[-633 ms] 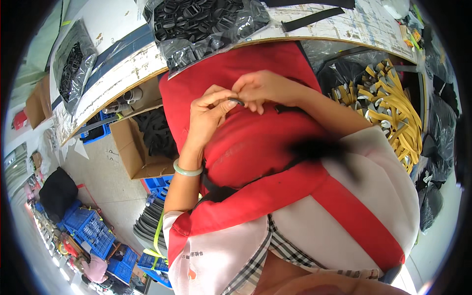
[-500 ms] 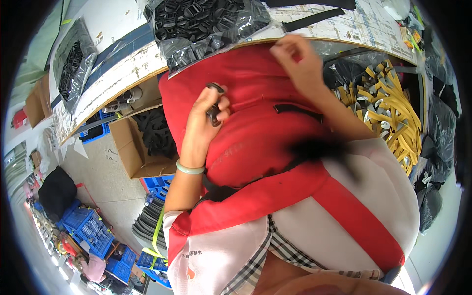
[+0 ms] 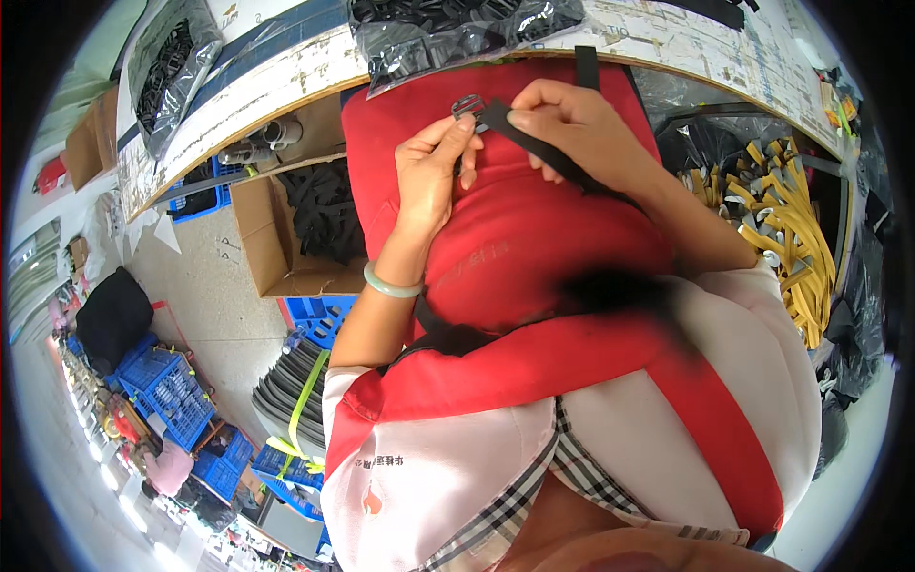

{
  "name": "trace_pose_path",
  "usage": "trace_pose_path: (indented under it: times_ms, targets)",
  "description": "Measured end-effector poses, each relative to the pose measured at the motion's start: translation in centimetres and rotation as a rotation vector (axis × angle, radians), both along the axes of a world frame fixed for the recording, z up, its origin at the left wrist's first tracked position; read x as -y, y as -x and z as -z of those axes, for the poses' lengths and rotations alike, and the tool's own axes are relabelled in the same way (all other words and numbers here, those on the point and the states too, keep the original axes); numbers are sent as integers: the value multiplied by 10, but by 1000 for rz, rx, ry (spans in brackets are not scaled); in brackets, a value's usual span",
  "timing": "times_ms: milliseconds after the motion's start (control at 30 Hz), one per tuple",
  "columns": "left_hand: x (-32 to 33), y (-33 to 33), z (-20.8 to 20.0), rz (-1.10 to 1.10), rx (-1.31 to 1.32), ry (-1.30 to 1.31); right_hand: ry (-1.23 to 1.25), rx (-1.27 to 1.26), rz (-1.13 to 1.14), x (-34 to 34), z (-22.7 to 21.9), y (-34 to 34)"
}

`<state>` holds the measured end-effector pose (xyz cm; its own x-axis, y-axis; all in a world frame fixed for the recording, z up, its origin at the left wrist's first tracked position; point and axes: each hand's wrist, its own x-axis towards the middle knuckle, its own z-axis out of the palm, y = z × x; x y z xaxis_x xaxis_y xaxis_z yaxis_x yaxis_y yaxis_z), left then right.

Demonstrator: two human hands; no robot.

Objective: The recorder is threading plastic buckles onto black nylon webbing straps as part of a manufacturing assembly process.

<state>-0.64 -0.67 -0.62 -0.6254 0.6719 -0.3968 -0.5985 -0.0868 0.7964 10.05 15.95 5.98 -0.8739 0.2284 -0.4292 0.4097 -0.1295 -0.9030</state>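
Over red lap: left hand [image 3: 431, 172] pinches buckle [image 3: 467, 105]; right hand [image 3: 572, 129] pinches black strap [image 3: 543, 153]; bagged parts [image 3: 457, 33] above.

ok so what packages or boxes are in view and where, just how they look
clear plastic bag: bench top centre, crinkled, full of black parts
second clear bag: bench upper left, black parts inside
open brown cardboard box: under the bench, left, holding black straps
blue plastic crates: floor, lower left

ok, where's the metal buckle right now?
Head view, upper centre: the metal buckle is pinched in the left hand fingertips, touching the end of the black strap held by the right hand, just below the table edge.
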Motion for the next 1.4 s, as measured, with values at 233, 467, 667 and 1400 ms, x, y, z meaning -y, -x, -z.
trace_pose_path:
  times_ms: [233, 467, 667, 1400]
  targets:
    - [2, -2, -4, 9, -238, 92, 237, -18, 39, 16, 27, 16]
    - [0, 3, 3, -65, -902, 138, 451, -45, 134, 18, 29, 16]
    - [0, 7, -3, -65, -1093, 182, 526, -94, 188, 20, 37, 16]
    - [1, -1, 2, -97, -1178, 268, 554, -60, 252, 25, 42, 15]
